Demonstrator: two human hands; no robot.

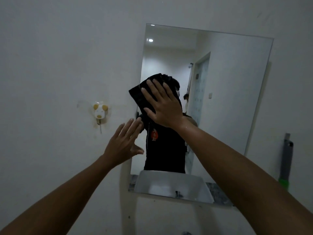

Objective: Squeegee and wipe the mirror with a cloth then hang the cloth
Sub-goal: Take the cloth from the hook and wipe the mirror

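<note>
- The right hand (pixel 162 106) lay flat with fingers spread and straight, pressing the dark cloth (pixel 140 95) against the mirror (pixel 228 99) near its left edge, about halfway up.
- The left hand (pixel 124 141) was open too, fingers straight and close together, its tips at the mirror's left edge just below the cloth; whether they touched the glass or the wall could not be told.
- The cloth looked soft, light and limp, bunched at its top above the fingertips and overlapping the mirror's left edge. It would likely fold and slide under the palm, so a broad flat press seemed the better hold for wiping, and a pinch at one corner for hanging.
- The mirror, being frameless glass fixed to the wall, was probably rigid but fragile and slick; even pressure seemed wiser than force at its edges.
- Both forearms reached upward and forward, the right crossing the mirror's lower half.
- A small animal-shaped hook (pixel 100 111) sat on the wall left of the mirror, a likely place for the cloth.
- A grey tool with a green band (pixel 286 160), perhaps the squeegee, stood right of the mirror.
</note>
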